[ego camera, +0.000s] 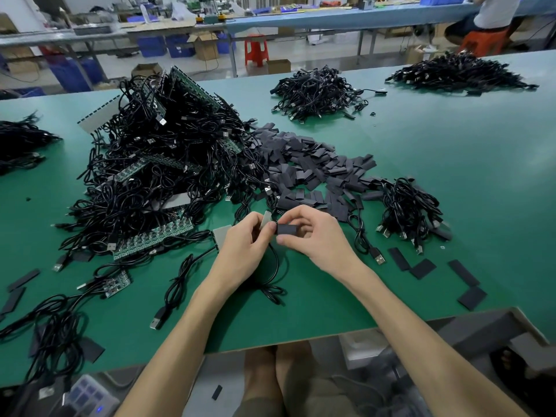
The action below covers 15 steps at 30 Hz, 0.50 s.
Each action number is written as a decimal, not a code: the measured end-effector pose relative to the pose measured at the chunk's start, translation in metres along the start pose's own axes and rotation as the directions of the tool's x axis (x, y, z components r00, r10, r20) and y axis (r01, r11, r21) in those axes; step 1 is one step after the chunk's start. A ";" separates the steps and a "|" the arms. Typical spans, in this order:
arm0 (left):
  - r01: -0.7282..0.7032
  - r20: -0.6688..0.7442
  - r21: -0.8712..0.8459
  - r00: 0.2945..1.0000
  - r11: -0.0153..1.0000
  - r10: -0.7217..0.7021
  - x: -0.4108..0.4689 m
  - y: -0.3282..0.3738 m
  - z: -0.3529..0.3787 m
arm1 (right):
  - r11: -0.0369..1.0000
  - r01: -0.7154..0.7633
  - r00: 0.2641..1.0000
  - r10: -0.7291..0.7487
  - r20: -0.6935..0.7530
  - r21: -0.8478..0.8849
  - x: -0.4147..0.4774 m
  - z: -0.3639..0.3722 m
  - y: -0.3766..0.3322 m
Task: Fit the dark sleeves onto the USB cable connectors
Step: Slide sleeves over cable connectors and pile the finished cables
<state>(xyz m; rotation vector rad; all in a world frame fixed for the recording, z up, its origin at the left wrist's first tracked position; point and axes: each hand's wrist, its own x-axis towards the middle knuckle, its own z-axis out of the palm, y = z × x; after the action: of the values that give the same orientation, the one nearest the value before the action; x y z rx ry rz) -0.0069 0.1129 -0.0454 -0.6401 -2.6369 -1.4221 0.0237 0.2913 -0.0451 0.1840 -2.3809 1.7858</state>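
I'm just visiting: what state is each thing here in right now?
left hand: pinches the grey cable end.
right hand: pinches the dark sleeve.
dark sleeve: held against that end, not clearly on.
sleeve pile: loose, heaped on table.
cable heap: tangled, with circuit boards.

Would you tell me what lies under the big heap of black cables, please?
Green circuit-board strips poke out from under the heap; whatever lies deeper is covered by cables.
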 end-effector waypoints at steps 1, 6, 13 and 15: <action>-0.005 -0.002 0.018 1.000 1.000 0.005 0.000 0.001 0.000 | 1.000 0.014 1.000 -0.013 -0.022 0.008 0.000 0.000 0.000; 0.015 0.047 -0.037 0.999 0.999 -0.013 -0.002 0.006 -0.002 | 0.982 -0.017 1.000 0.018 -0.003 0.186 0.001 -0.005 -0.003; -0.003 0.080 -0.084 0.997 0.996 0.009 -0.003 0.004 -0.003 | 0.970 -0.022 0.999 0.014 0.034 0.244 0.002 -0.007 -0.003; -0.010 0.077 -0.080 0.997 0.997 0.016 -0.003 0.004 -0.002 | 0.969 -0.024 1.000 0.025 -0.001 0.246 0.002 -0.006 -0.001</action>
<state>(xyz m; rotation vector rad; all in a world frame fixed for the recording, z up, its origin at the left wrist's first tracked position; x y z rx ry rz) -0.0029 0.1121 -0.0418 -0.7338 -2.6404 -1.5361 0.0220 0.2968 -0.0415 0.1808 -2.1606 2.0882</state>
